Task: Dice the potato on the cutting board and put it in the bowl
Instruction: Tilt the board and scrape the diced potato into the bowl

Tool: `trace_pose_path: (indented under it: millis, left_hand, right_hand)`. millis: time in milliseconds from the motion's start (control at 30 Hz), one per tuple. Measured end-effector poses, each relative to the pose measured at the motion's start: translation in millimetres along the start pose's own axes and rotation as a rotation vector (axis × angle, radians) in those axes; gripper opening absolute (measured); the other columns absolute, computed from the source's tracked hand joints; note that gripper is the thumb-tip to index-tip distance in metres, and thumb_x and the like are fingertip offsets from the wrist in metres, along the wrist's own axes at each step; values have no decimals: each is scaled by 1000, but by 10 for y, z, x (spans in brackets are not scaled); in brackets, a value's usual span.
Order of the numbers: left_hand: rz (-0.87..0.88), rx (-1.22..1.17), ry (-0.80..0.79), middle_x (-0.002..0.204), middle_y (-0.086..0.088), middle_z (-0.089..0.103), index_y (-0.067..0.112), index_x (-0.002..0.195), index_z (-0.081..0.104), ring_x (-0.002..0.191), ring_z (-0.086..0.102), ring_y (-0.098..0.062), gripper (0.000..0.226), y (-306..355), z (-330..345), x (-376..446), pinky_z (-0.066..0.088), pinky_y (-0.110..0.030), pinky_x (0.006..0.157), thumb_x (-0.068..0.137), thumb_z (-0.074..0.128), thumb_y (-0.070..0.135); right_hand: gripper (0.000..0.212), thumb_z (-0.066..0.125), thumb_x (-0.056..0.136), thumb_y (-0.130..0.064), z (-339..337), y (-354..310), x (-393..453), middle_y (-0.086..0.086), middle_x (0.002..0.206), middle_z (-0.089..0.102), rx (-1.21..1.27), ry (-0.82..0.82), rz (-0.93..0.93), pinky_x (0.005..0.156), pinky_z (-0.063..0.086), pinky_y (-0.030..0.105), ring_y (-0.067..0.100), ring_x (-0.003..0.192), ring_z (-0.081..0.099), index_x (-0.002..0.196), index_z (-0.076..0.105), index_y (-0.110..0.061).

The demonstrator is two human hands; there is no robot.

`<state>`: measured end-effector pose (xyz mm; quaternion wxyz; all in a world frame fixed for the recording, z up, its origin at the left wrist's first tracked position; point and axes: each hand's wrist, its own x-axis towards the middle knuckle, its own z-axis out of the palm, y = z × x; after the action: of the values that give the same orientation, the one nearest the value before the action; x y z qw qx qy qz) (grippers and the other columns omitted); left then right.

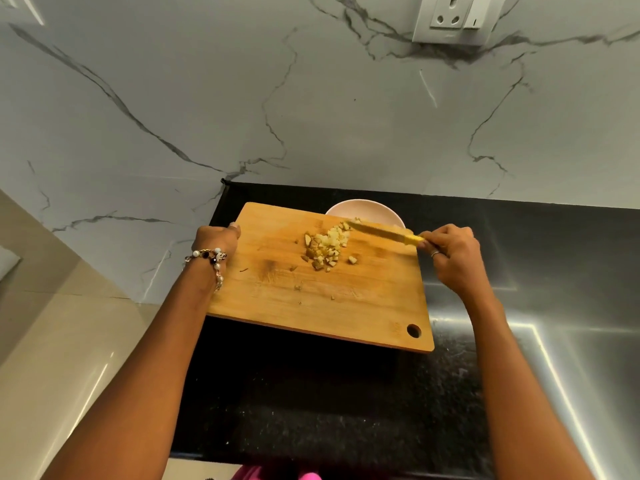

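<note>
The black bench (311, 410) carries little here, since the cutting board (294, 299) is lifted off it and tipped, its far edge hanging over the pale bowl (367, 211), which shows only as a rim behind the board. The board looks like a stiff wooden slab, fairly heavy for one hand, so the edge hold makes sense: the left hand (216, 239) grips the board's left edge, its fingers curled round it, a beaded bracelet (211, 259) on that wrist. At the board's right edge the right hand (450, 252) has its fingers clamped on the handle of a yellow knife (384, 233), the blade lying flat across the board's far part, just behind the diced potato (327, 249). The dice sit in a loose heap near the middle of the board's far half, a few strays nearer me. They look small, light and damp, likely to stick to the wood rather than slide, so sweeping with the blade suits them better than pinching.
</note>
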<state>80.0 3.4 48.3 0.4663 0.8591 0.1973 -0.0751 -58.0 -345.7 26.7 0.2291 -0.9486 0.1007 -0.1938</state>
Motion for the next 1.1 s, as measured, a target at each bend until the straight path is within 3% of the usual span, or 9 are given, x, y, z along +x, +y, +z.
trace_pose_path:
  millis: [133,233,567,667,833,933,1100]
  left_hand:
    - [-4,-12,-1,63,-7,44,9,61,45,59,42,-22,36,28,38,-15,37,-33,70,91,53,28]
    - [-15,-10,-2,65,-6,45,9,63,44,60,43,-21,35,50,69,-28,41,-35,75,91,53,29]
    - [13,-2,-39,62,-5,42,11,61,44,56,39,-19,35,46,79,-45,35,-33,67,91,52,28]
    - [9,5,-35,61,-5,42,11,61,43,55,39,-19,36,35,62,-39,35,-33,67,91,52,29]
    - [23,11,-39,60,-4,41,12,58,42,55,38,-20,39,34,40,-20,34,-32,63,91,53,30]
    - [39,6,-47,59,-4,39,12,57,41,55,37,-19,40,33,65,-13,30,-28,54,92,52,30]
    - [24,11,-64,60,-3,39,13,59,41,55,37,-17,38,59,122,-23,29,-28,52,91,53,31]
  right_hand:
    - [19,60,89,-11,-119,-60,-191,-3,94,59,101,-150,-107,71,38,21,19,90,47,105,71,-10]
    - [18,62,88,-11,-115,-91,-259,-2,94,60,99,-220,-125,71,36,20,17,90,46,103,73,-12]
    - [22,57,91,-13,20,-15,-33,13,97,60,-85,-130,-58,76,44,38,28,93,45,107,70,-4]
    - [26,57,91,-16,98,8,67,12,98,59,-101,-127,5,79,45,36,28,97,47,111,68,-4]
    - [27,57,92,-17,167,-10,168,14,101,58,-125,-78,85,76,33,30,27,99,43,114,66,-3]
    - [27,58,91,-16,152,10,191,14,102,58,-120,-76,95,77,34,30,28,100,43,113,67,-4]
    - [26,57,91,-19,139,66,244,14,102,58,-127,-55,151,78,37,35,29,100,41,112,68,-6]
